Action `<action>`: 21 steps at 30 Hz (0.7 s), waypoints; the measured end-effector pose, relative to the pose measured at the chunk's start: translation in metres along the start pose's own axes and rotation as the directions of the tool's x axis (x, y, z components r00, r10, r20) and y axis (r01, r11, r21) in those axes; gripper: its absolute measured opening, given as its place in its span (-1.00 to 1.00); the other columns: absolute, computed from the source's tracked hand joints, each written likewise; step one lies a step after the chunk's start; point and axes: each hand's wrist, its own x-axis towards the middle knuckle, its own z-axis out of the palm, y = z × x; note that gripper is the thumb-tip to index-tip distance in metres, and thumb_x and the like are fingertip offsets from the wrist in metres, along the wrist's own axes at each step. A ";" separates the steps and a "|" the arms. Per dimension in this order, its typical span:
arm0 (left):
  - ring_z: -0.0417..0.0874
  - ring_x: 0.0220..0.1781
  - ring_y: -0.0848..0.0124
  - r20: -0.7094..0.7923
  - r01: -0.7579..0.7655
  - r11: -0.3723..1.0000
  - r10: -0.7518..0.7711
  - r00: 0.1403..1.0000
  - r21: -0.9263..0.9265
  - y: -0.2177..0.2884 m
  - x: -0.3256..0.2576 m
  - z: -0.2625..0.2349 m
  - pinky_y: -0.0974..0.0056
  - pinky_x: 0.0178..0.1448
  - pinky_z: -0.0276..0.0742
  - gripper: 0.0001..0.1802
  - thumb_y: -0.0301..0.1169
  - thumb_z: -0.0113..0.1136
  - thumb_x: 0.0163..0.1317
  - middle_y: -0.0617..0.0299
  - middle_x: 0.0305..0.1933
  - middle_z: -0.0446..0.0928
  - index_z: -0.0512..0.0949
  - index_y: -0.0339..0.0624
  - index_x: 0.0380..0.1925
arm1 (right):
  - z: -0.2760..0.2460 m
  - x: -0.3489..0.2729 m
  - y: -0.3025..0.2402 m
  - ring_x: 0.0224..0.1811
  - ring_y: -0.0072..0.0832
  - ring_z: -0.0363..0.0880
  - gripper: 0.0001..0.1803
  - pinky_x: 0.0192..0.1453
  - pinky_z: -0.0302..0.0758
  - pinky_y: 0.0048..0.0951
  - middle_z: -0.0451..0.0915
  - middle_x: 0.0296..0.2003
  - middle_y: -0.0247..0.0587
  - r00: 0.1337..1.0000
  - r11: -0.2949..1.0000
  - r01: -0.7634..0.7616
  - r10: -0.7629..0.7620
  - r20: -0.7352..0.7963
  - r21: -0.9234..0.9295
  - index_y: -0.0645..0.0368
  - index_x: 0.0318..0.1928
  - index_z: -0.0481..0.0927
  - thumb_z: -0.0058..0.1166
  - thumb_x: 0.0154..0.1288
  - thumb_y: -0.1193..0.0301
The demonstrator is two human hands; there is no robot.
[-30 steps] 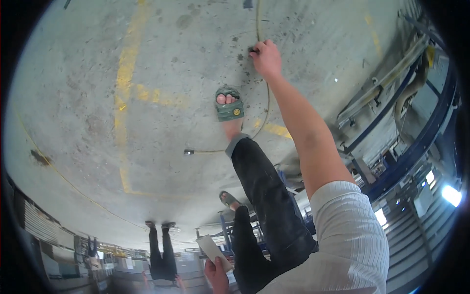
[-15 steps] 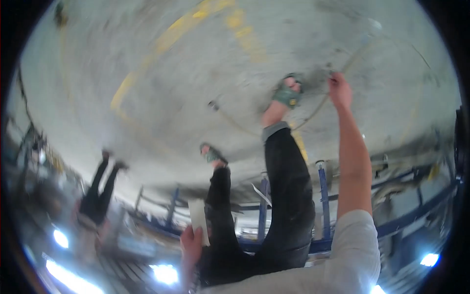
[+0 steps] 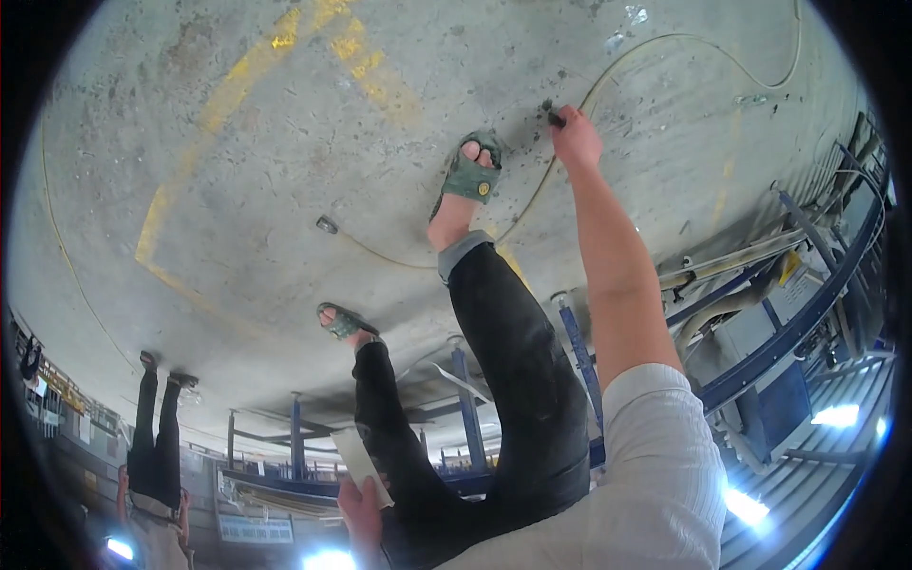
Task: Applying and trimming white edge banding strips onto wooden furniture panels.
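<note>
My right hand reaches out at the end of a stretched arm, over the concrete floor. Its fingers are closed on a small dark object, whose kind I cannot make out. At the lower left, my left hand is closed around a flat, pale rectangular piece, which sticks out past the fingers beside my thigh. A green sandal on one of my feet is close to the right hand. My other sandal is further left.
A thin pale hose curves over the floor, passing by my right hand to a plug-like end. Yellow lines mark the floor. Blue metal frames stand behind my legs. Another person stands at the left.
My view has shifted, so my legs and both hands lie further left in the picture. The scene is sharper now. Both hands keep hold of their things.
</note>
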 end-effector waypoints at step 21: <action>0.77 -0.05 0.26 0.045 0.019 0.990 -0.013 0.999 -0.139 0.047 -0.021 -0.029 0.26 -0.06 0.73 -0.76 -0.49 0.03 0.48 -0.05 -0.04 0.70 0.47 -0.41 0.04 | -0.038 -0.047 -0.044 -0.14 -0.11 0.65 -0.82 -0.08 0.55 -0.12 0.66 -0.20 -0.10 0.913 0.860 0.398 -0.339 -0.227 0.318 0.16 -0.21 0.61 0.20 0.33 0.32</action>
